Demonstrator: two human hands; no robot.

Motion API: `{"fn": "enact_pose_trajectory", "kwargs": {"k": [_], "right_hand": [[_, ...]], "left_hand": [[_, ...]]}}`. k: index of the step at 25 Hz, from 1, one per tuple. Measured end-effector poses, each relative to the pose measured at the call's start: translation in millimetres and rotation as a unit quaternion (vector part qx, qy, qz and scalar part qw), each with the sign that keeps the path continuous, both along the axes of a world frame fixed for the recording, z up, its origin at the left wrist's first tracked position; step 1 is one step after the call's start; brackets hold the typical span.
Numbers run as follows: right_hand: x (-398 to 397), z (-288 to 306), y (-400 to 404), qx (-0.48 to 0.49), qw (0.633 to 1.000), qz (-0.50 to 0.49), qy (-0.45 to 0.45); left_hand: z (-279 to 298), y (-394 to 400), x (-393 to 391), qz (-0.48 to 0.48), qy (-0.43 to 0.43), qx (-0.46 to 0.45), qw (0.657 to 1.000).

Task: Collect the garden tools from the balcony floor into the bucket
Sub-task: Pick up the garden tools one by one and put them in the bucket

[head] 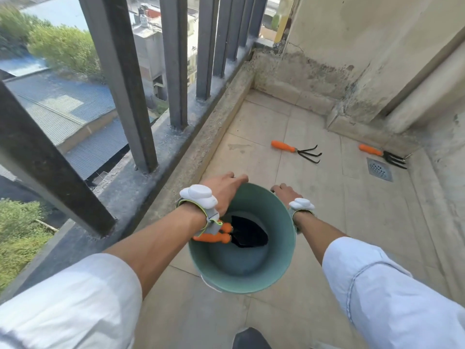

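Note:
A green metal bucket is held above the balcony floor. My left hand grips its far left rim, and my right hand grips the far right rim. Inside the bucket lie tools with orange handles and a black trowel blade. On the tiles ahead lies an orange-handled claw cultivator. Further right, an orange-handled hand fork rests beside the wall.
A square metal floor drain sits just below the fork. Dark railing bars on a concrete kerb run along the left. Stained walls close the far end and right side. A dark shoe tip shows at the bottom.

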State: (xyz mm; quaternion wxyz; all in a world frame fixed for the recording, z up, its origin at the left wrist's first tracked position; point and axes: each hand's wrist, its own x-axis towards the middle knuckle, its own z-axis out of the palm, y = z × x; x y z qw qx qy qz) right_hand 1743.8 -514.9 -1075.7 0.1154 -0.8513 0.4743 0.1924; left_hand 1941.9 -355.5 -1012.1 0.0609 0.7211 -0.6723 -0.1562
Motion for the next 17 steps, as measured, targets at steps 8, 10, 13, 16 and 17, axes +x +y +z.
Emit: {"fn": "enact_pose_trajectory", "kwargs": {"k": [8,10,13,16,17], "right_hand": [[15.4,20.4,-11.5,-0.058,0.998,-0.021,-0.015],[22.0,37.7,-11.3,-0.079,0.997,-0.007,-0.013],[31.6,76.1,-12.9,-0.107,0.994,0.013,-0.008],[44.7,128.5,-14.6,-0.122,0.992,0.032,0.001],[49.2,151.4,-11.2,-0.125,0.992,0.029,0.012]], "left_hand": [[0.0,-7.6,-9.5,-0.015,-0.021,0.066,0.997],[5.2,-16.3,-6.9,-0.02,-0.009,0.097,0.995],[19.4,-28.2,-4.6,0.023,0.022,0.129,0.991],[30.5,-19.5,-4.1,0.055,0.007,0.134,0.989],[34.5,-12.8,-3.1,0.058,-0.004,0.128,0.99]]}}
